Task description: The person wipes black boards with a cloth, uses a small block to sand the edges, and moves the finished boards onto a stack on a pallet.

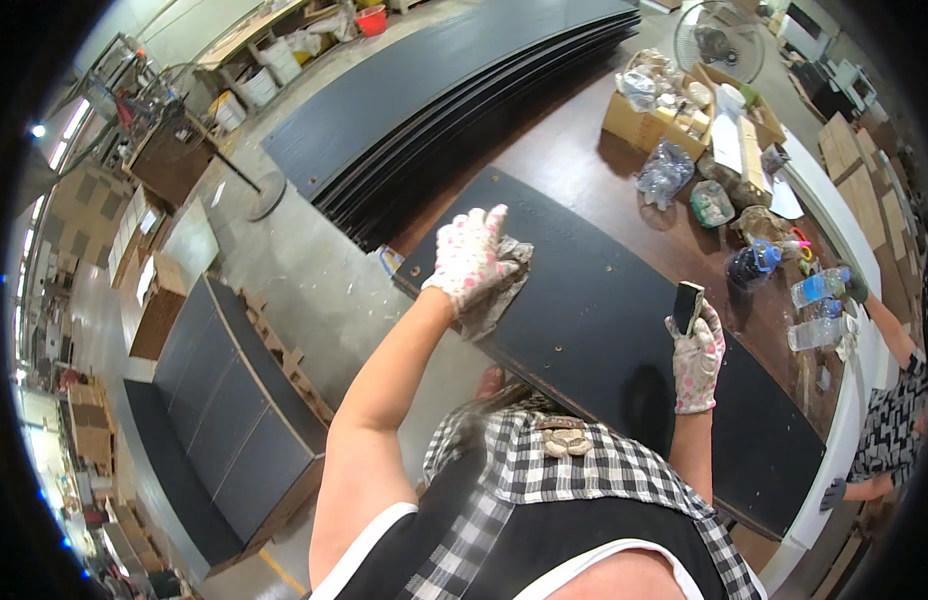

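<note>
A long dark panel (574, 275) with several small holes lies across the table before me. My left hand (466, 258), in a white glove with pink dots, is closed on a crumpled grey cloth (506, 295) at the panel's left end. Part of the cloth hangs past the near edge. In a matching glove, my right hand (697, 368) grips a small dark flat block (688, 305) with a pale edge, held up over the right part of the panel. Its exact kind cannot be made out.
Beyond the panel rises a stack of dark boards (454, 90). Cardboard boxes of odds and ends (659, 115), plastic bottles (819, 288) and bags crowd the table's far right. A co-worker's patterned clothing (889, 425) shows at the right edge. More panels (219, 400) are piled at left.
</note>
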{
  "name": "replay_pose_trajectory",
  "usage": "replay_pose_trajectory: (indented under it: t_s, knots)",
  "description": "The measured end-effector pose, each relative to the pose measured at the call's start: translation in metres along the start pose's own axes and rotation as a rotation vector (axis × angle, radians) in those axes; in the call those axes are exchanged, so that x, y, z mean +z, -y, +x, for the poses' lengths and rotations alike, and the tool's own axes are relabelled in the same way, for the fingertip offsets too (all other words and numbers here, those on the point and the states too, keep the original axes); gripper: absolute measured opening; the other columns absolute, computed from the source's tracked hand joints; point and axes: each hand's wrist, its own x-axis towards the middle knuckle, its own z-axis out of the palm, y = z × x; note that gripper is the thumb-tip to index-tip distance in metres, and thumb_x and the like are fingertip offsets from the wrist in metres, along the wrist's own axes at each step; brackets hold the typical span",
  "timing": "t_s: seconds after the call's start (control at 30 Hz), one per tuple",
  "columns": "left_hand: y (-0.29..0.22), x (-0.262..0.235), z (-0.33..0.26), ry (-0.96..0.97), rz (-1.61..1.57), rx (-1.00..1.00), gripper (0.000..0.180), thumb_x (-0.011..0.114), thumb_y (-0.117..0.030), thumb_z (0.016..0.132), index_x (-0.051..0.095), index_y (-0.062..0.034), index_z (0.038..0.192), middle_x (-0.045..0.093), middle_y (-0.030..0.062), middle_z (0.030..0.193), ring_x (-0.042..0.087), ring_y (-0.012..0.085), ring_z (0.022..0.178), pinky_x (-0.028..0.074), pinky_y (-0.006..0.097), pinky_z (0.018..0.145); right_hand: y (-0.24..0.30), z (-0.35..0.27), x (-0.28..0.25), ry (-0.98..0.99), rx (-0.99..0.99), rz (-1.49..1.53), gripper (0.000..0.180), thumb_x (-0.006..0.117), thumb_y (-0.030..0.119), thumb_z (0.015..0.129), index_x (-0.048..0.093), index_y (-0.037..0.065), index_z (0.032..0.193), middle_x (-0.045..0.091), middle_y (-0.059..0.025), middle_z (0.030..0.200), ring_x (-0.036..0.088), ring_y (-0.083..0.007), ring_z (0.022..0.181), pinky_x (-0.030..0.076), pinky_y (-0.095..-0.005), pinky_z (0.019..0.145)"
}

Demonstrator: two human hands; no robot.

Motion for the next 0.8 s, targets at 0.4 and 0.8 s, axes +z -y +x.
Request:
replay_pose_trajectory:
  t_s: [0.4, 0.8]
  knots:
    - [-0.038, 0.044, -0.04, -0.119, -0.08, 0.237, 0.06, 0.077, -0.027, 0.073, 0.056, -0.0207, 0.129, 0.05, 0.0119, 0.137, 0.044, 0.0413, 0.126, 0.04, 0.052, 0.1, -0.019, -0.008, -0.01, -0.05, 0.034, 0.026, 0.028, 0.057, 0.003, 0.09, 0.063, 0.005, 0.117, 0.065, -0.0057, 0.113, 0.065, -0.016, 0.097, 0.055, -0.0388, 0.085]
    - [-0.09, 0.044, -0.004, 0.285, -0.526, 0.321, 0.043, 0.071, -0.028, 0.08, 0.062, -0.0144, 0.12, 0.053, 0.01, 0.129, 0.049, 0.0326, 0.119, 0.042, 0.044, 0.1, -0.045, 0.056, 0.04, 0.085, 0.033, -0.419, 0.033, 0.065, 0.011, 0.084, 0.064, 0.0, 0.115, 0.068, -0.0088, 0.114, 0.062, -0.0121, 0.092, 0.049, -0.0254, 0.078]
